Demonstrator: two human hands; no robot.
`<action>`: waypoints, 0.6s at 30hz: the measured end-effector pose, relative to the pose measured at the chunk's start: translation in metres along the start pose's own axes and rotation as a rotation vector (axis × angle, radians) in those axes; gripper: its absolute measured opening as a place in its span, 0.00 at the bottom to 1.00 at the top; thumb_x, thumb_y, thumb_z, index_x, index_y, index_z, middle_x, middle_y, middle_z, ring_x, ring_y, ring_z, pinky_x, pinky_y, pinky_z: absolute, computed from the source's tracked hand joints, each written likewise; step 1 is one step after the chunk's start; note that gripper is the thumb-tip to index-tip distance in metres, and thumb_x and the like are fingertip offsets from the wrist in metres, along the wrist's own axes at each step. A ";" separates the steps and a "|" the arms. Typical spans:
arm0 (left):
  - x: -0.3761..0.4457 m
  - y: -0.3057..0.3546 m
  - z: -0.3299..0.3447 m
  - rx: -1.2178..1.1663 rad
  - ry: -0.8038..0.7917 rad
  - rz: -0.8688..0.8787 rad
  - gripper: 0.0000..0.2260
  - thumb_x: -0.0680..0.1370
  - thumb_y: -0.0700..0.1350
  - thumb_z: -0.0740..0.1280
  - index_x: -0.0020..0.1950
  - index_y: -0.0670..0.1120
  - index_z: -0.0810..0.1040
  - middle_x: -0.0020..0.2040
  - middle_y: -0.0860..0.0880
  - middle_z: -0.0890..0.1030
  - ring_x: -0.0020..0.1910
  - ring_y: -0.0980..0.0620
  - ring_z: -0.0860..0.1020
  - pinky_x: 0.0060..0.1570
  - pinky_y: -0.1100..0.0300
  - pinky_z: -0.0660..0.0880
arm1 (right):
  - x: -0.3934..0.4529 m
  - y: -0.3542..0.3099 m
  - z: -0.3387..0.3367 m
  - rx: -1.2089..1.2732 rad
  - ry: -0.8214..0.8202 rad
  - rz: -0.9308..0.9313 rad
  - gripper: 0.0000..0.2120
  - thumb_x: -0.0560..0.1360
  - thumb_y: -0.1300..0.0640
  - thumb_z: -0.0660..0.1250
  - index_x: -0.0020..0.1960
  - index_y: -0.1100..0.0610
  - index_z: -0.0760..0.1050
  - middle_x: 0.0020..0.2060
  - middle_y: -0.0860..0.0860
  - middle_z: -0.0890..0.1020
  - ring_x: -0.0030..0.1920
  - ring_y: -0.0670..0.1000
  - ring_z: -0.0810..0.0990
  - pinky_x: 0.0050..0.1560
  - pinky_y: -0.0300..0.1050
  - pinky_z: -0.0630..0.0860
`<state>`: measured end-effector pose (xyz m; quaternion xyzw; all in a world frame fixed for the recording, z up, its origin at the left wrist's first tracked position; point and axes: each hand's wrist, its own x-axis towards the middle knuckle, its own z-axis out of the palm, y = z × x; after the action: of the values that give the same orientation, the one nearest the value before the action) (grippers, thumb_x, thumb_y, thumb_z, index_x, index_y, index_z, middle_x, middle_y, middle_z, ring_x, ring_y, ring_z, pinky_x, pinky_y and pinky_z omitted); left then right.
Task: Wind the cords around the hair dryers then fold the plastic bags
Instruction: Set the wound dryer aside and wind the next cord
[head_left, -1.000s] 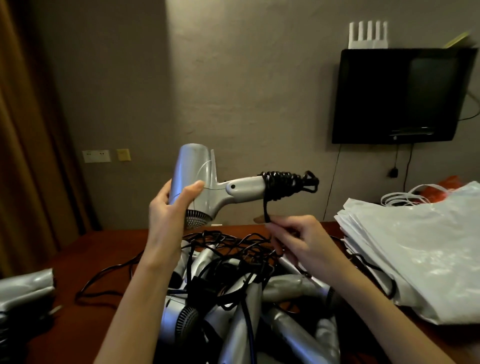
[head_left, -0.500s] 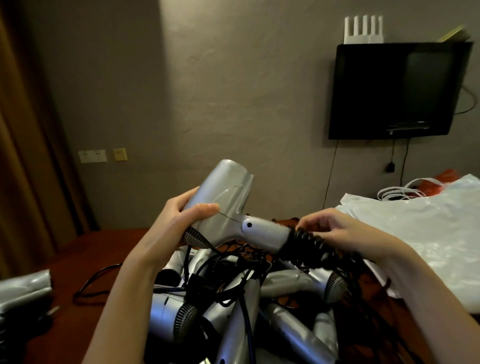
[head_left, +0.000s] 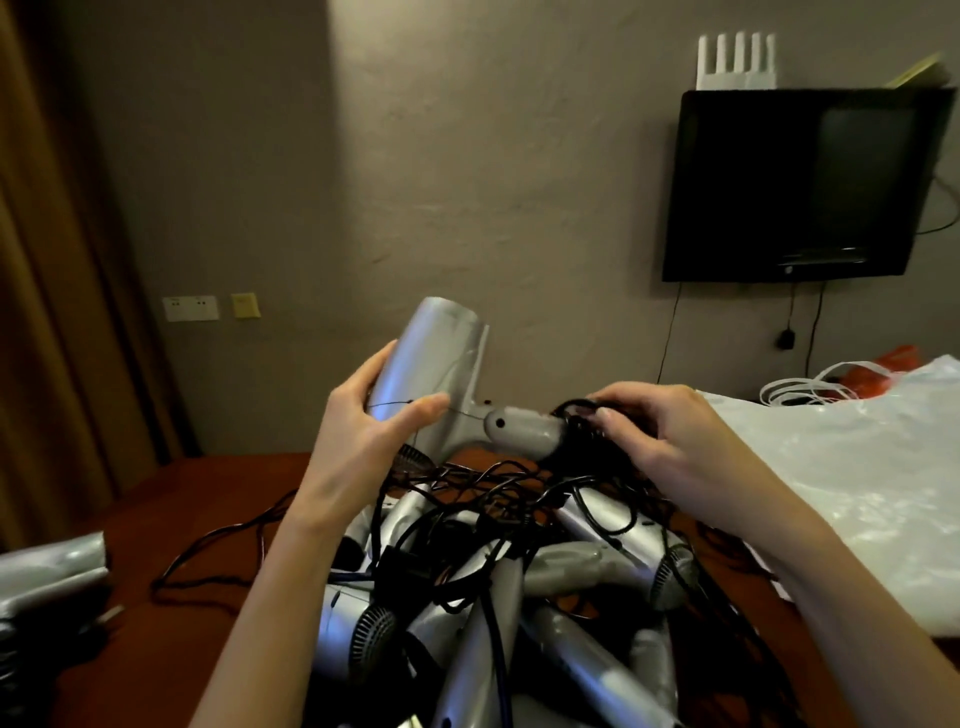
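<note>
I note a dark red desk (head_left: 171, 509) against a grey wall, a black television (head_left: 800, 182) mounted above it. Above the hair dryer pile (head_left: 493, 597), the held hair dryer (head_left: 441, 364) has its barrel upright and its handle running toward the television side. My left hand (head_left: 369, 431) grips the barrel; my right hand (head_left: 670, 441) pinches the wound cord (head_left: 582, 415) at the handle end.

Centre frame, the left hand (head_left: 363, 431) grips the silver hair dryer (head_left: 441, 374) by its barrel while the right hand (head_left: 660, 436) pinches black cord (head_left: 576, 415) at the handle's end, above the dryer pile (head_left: 498, 597).
</note>
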<state>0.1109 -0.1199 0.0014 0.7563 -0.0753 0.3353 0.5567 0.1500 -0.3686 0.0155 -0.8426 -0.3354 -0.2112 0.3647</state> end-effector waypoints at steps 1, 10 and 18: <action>0.000 0.000 -0.001 0.011 0.030 0.010 0.45 0.57 0.64 0.72 0.74 0.52 0.69 0.62 0.58 0.77 0.59 0.62 0.77 0.54 0.63 0.77 | -0.001 -0.005 0.003 0.020 -0.001 -0.020 0.09 0.80 0.58 0.61 0.47 0.53 0.80 0.37 0.46 0.82 0.40 0.45 0.78 0.41 0.41 0.73; 0.000 0.000 0.007 -0.035 0.199 -0.006 0.42 0.59 0.64 0.70 0.72 0.53 0.70 0.60 0.57 0.77 0.58 0.59 0.77 0.55 0.60 0.78 | -0.008 -0.022 0.038 -0.052 0.097 -0.109 0.19 0.81 0.61 0.57 0.72 0.56 0.68 0.35 0.42 0.76 0.35 0.41 0.76 0.39 0.24 0.67; 0.002 -0.009 -0.001 -0.282 0.246 -0.187 0.26 0.62 0.60 0.73 0.57 0.52 0.79 0.53 0.42 0.82 0.54 0.38 0.81 0.51 0.40 0.79 | -0.003 -0.008 0.043 0.574 -0.165 0.094 0.12 0.81 0.61 0.59 0.57 0.52 0.78 0.33 0.51 0.83 0.23 0.45 0.72 0.25 0.31 0.66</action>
<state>0.1159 -0.1152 -0.0043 0.6281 0.0176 0.3582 0.6906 0.1471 -0.3339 -0.0103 -0.7340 -0.3706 -0.0215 0.5688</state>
